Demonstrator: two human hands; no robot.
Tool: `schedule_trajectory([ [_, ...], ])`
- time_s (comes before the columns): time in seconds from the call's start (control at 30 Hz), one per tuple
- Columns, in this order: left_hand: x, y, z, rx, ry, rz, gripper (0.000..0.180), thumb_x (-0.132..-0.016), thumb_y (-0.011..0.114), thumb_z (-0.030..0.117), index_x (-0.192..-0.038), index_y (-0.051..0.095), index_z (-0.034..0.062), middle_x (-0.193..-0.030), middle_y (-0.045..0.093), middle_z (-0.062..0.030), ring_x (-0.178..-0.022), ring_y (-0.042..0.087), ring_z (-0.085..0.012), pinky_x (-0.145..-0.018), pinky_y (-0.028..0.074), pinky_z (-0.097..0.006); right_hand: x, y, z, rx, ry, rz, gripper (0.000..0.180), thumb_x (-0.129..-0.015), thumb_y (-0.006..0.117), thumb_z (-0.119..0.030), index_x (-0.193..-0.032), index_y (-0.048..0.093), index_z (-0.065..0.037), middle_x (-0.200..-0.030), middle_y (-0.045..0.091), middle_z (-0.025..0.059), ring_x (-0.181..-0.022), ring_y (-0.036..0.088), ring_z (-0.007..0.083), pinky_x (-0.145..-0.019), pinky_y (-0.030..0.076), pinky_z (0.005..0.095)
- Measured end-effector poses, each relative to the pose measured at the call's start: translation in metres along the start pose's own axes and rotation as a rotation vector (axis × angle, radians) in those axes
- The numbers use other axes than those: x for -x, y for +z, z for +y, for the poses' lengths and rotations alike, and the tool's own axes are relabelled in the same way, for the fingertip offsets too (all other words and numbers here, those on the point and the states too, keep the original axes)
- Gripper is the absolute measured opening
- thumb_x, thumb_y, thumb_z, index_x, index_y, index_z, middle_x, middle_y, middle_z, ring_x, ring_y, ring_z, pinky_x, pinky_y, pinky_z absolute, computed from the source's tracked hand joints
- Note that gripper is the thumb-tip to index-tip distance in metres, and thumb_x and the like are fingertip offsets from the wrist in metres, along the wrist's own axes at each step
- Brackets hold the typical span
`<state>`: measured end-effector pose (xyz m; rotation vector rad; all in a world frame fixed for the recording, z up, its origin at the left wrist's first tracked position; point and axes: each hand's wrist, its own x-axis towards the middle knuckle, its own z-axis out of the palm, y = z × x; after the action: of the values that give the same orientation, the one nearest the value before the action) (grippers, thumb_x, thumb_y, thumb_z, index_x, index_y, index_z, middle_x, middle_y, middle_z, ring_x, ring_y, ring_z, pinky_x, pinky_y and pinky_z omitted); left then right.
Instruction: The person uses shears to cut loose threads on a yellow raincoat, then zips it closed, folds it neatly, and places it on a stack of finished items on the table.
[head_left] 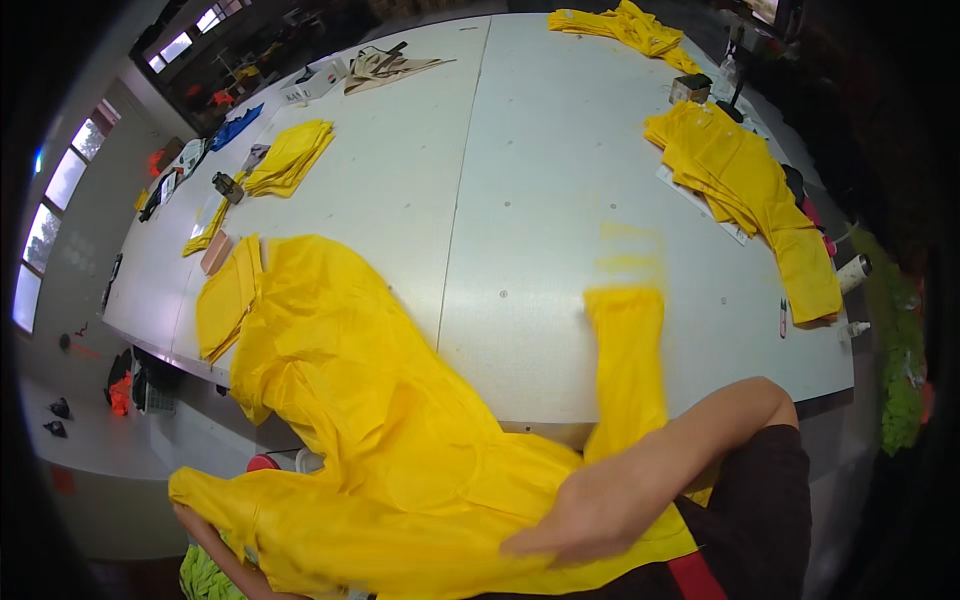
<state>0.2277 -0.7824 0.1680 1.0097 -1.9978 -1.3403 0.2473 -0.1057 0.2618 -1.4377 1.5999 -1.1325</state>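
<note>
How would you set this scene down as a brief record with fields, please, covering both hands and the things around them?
left hand: mostly hidden by the large, crumpled yellow fabric piece at lower left; the hand's edge shows, grip unclear
right hand: the hand is blurred, over the near part of that fabric; grip unclear
surface: large, flat, pale grey table with a dark seam
left of seam: stack of flat yellow fabric pieces
right edge: long overlapping yellow fabric pile
far edge: loosely heaped yellow fabric
</note>
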Motion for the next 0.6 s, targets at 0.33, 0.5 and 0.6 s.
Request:
schedule_trajectory([
  [0.33, 0.028, 0.258, 0.378, 0.0, 1.159, -0.191, 0.022, -0.084, 0.055, 0.021, -0.099, 0.057, 0.0052, -0.095, 0.059, -0.014, -0.088, 0.056, -0.0317, -0.075, 0.045, -0.039, 0.06, 0.048, 0.031, -0.949, 0.239, 0.666, 0.05, -0.087, 0.053, -0.015, -0.132, 0.036, 0.002, -0.125, 0.05, 0.012, -0.112, 0.049, 0.0229, -0.099, 0.034, 0.0312],
  [0.5, 0.297, 0.443, 0.5, 0.432, 1.664, -0.592, 0.022, -0.084, 0.056, 0.021, -0.099, 0.058, 0.0063, -0.094, 0.058, -0.0139, -0.087, 0.055, -0.0323, -0.074, 0.044, -0.039, 0.139, 0.091, 0.057, -0.727, -0.2, 1.756, 0.039, -0.093, 0.04, -0.015, -0.129, 0.038, 0.001, -0.126, 0.048, 0.0157, -0.11, 0.052, 0.0262, -0.09, 0.045, 0.0374],
  [0.6, 0.375, 0.483, 0.447, 0.528, 1.828, -0.79, 0.021, -0.083, 0.056, 0.021, -0.099, 0.058, 0.0069, -0.093, 0.058, -0.0138, -0.086, 0.054, -0.0327, -0.074, 0.043, -0.039, 0.185, 0.085, 0.081, -0.819, -0.223, 1.985, 0.039, -0.095, 0.038, -0.018, -0.129, 0.037, 0.0, -0.124, 0.049, 0.0165, -0.109, 0.053, 0.0277, -0.087, 0.048, 0.0389],
])
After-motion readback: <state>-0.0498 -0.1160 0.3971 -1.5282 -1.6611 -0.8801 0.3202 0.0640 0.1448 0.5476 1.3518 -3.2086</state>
